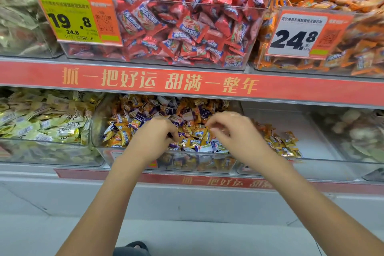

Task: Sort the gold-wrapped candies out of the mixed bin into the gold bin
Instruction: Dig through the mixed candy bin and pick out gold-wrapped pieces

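Note:
The clear mixed bin point(99, 122) on the lower shelf holds gold-orange candies point(122, 135) among purple-and-white ones point(204, 110). Both hands reach into it from the front. My left hand point(153, 137) lies knuckles-up on the pile with its fingers curled down among the wrappers; whatever is under them is hidden. My right hand point(234, 131) hovers just right of it, its curled fingertips pinching at a gold candy point(202, 133) on top of the pile. The bin to the right point(311, 131) holds only a small heap of gold candies point(284, 143) along its left side.
A bin of pale yellow wrapped candies point(41, 122) stands to the left. The red shelf strip point(158, 83) overhangs the lower bins. Above are bins of red candies point(176, 16) and orange candies point(353, 27) with price tags. A far-right bin point(357, 131) holds pale round items.

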The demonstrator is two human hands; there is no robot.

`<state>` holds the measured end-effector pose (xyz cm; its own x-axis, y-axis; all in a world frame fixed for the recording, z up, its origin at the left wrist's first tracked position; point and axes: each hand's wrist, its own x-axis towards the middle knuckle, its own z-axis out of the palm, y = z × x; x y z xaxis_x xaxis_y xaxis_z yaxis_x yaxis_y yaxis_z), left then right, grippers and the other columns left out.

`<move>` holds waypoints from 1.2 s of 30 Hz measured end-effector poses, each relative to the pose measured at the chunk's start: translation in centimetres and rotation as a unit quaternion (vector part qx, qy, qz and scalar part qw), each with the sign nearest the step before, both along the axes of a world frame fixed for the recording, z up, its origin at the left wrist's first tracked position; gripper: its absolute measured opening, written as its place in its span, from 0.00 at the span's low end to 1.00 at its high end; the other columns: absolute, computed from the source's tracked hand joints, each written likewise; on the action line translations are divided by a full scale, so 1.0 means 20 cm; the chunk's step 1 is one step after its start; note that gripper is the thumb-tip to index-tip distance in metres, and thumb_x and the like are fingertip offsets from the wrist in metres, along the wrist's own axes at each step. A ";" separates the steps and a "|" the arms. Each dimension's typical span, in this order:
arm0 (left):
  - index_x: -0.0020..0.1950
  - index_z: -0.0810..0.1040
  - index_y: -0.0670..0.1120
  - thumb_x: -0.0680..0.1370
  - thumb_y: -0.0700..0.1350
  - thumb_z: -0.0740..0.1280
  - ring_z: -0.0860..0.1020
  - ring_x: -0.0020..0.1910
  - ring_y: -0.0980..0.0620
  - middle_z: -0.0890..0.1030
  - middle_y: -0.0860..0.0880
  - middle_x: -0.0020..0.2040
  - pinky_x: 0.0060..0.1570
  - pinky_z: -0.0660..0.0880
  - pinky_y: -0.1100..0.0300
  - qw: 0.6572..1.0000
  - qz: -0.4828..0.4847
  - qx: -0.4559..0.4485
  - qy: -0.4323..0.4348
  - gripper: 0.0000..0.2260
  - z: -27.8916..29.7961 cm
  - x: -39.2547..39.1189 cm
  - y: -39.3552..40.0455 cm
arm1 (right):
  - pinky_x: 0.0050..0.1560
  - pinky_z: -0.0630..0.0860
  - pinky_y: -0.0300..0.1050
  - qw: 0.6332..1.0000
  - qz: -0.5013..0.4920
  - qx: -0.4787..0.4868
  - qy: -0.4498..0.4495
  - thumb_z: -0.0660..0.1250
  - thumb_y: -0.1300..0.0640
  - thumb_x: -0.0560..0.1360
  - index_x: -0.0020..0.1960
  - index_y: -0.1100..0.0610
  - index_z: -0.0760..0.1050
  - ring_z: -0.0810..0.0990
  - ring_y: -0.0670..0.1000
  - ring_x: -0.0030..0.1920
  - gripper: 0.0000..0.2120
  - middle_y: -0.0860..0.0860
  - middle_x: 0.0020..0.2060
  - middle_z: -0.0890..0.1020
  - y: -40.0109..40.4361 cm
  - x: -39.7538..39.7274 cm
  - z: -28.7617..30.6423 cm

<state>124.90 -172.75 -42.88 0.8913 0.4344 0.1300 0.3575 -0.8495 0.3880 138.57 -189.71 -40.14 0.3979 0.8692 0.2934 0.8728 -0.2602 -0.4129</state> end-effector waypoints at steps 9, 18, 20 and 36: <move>0.53 0.82 0.50 0.74 0.42 0.70 0.74 0.54 0.51 0.81 0.52 0.51 0.60 0.70 0.48 0.999 -0.019 0.032 -0.010 0.08 -0.03 -0.02 0.04 | 0.68 0.67 0.48 0.944 0.076 -0.320 0.026 0.67 0.41 0.74 0.77 0.55 0.53 0.65 0.54 0.72 0.40 0.52 0.75 0.62 0.45 0.05 -0.12; 0.61 0.78 0.51 0.75 0.53 0.70 0.69 0.62 0.49 0.77 0.50 0.58 0.61 0.67 0.50 0.998 -0.008 0.045 0.037 0.16 -0.01 -0.02 0.01 | 0.54 0.72 0.43 0.969 0.036 -0.154 0.188 0.73 0.54 0.72 0.57 0.50 0.76 0.73 0.49 0.61 0.15 0.48 0.63 0.74 0.42 0.12 -0.15; 0.61 0.79 0.50 0.74 0.53 0.71 0.71 0.61 0.50 0.78 0.50 0.58 0.61 0.69 0.49 1.000 0.006 0.017 0.008 0.17 -0.01 -0.01 0.01 | 0.49 0.72 0.39 0.965 0.023 -0.100 0.240 0.72 0.53 0.73 0.53 0.47 0.77 0.74 0.48 0.59 0.10 0.47 0.61 0.75 0.40 0.14 -0.12; 0.65 0.72 0.38 0.77 0.38 0.68 0.83 0.42 0.48 0.81 0.42 0.50 0.42 0.81 0.59 0.910 0.081 -0.370 -0.171 0.17 -0.01 0.12 -0.06 | 0.42 0.81 0.44 0.755 0.040 0.091 0.648 0.64 0.67 0.77 0.54 0.55 0.78 0.81 0.53 0.46 0.10 0.56 0.50 0.80 0.33 0.11 -0.09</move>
